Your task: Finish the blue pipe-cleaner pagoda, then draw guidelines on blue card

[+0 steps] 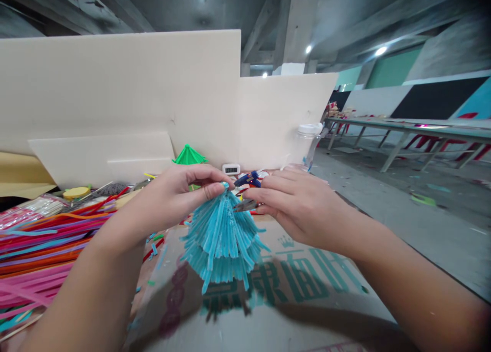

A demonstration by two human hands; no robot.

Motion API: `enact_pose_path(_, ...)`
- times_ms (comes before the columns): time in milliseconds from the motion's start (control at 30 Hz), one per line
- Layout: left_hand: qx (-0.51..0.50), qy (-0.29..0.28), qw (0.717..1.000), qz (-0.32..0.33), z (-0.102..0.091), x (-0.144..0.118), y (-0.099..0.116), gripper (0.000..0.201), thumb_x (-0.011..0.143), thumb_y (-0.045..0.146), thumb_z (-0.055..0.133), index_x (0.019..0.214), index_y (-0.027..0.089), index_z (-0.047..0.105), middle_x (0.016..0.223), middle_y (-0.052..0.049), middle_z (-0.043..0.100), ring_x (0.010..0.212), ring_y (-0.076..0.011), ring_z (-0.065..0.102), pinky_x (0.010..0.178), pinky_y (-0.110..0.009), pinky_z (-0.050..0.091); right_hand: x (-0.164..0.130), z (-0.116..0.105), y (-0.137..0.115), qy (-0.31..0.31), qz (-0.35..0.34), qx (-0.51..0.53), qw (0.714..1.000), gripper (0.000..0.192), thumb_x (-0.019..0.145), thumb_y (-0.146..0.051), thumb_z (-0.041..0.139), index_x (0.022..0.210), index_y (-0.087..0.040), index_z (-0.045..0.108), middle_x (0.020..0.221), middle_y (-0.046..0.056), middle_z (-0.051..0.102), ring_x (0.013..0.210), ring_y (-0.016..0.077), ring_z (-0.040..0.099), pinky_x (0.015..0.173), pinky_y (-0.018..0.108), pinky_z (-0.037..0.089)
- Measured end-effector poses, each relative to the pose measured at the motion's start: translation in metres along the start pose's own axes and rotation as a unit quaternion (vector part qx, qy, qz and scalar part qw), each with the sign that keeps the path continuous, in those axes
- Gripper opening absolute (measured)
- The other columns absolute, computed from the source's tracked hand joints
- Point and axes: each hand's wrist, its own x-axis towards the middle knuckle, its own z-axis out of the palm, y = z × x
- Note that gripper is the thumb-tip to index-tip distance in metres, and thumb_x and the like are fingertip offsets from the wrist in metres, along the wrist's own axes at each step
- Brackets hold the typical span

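Forearms (86, 285) extend toward the far edge of printed cardboard (291, 290): left hand (180, 188) pinches turquoise cone (224, 229) by its tip; right hand (303, 203) clasps metal-tipped tool (244, 205), which, slipping, could snag strands (210, 247).

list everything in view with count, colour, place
fuzzy layered piece: one, blue, centre
tool: one, grey, in right hand
fuzzy sticks: many, multicoloured, left
cone: one, green, back centre
digital display: one, white, back centre
jar: one, clear, back right
boards: at least three, white, back
printed sheet: one, greyish, below centre
unclear item: one, blue, between hands
round object: one, yellow, left
tables: at least one, greenish, far right
left hand: one, pinching piece's top
right hand: one, holding tool
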Motion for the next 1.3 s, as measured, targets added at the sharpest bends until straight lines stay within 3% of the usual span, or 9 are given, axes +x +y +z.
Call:
enact_pose_path(433, 0.020, 0.000, 1.000, -0.011, 0.000, 0.000, 0.000, 0.021, 0.095, 0.038, 0.059, 0.102, 0.023, 0.073, 0.100, 0.001, 0.075, 0.092, -0.0155, 0.067, 0.081, -0.025, 0.049, -0.002, 0.001, -0.004, -0.043, 0.008, 0.010, 0.999, 0.023, 0.100, -0.023, 0.048, 0.113, -0.014, 0.065, 0.114, 0.010, 0.072, 0.103, 0.0279, 0.065, 0.084, 0.043, 0.049)
enact_pose_path(600, 0.020, 0.001, 1.000, -0.015, 0.000, 0.000, 0.002, 0.020, 0.095, 0.039, 0.060, 0.102, 0.025, 0.073, 0.099, 0.004, 0.075, 0.090, -0.0134, 0.067, 0.079, -0.022, 0.049, -0.003, 0.004, -0.003, -0.048, 0.004, 0.009, 0.999, 0.021, 0.101, -0.023, 0.049, 0.111, -0.015, 0.065, 0.109, 0.008, 0.072, 0.100, 0.0272, 0.065, 0.085, 0.043, 0.049)
enact_pose_path(867, 0.019, 0.002, 1.000, -0.023, -0.001, -0.001, 0.001, 0.022, 0.095, 0.041, 0.060, 0.103, 0.026, 0.073, 0.100, 0.003, 0.074, 0.090, -0.0145, 0.067, 0.079, -0.023, 0.049, -0.003, 0.007, -0.003, -0.044, 0.000, 0.010, 0.999, 0.021, 0.101, -0.019, 0.047, 0.108, -0.015, 0.066, 0.099, 0.008, 0.072, 0.091, 0.0234, 0.064, 0.082, 0.040, 0.048)
enact_pose_path(1067, 0.013, -0.005, 1.000, -0.019, -0.001, 0.000, 0.000, 0.022, 0.095, 0.040, 0.059, 0.103, 0.025, 0.072, 0.101, 0.002, 0.074, 0.092, -0.0148, 0.067, 0.081, -0.024, 0.049, 0.000, -0.003, -0.002, 0.002, -0.005, 0.014, 1.000, 0.025, 0.101, -0.020, 0.045, 0.113, -0.013, 0.066, 0.104, 0.012, 0.073, 0.091, 0.0240, 0.066, 0.076, 0.038, 0.048)
enact_pose_path(1300, 0.016, -0.006, 1.000, -0.020, -0.002, -0.001, 0.001, 0.023, 0.095, 0.041, 0.059, 0.104, 0.025, 0.073, 0.101, 0.002, 0.074, 0.091, -0.0147, 0.067, 0.079, -0.023, 0.050, -0.002, 0.003, -0.004, -0.026, 0.004, 0.007, 1.000, 0.023, 0.101, -0.022, 0.047, 0.113, -0.014, 0.065, 0.111, 0.011, 0.072, 0.100, 0.0256, 0.065, 0.082, 0.040, 0.049)
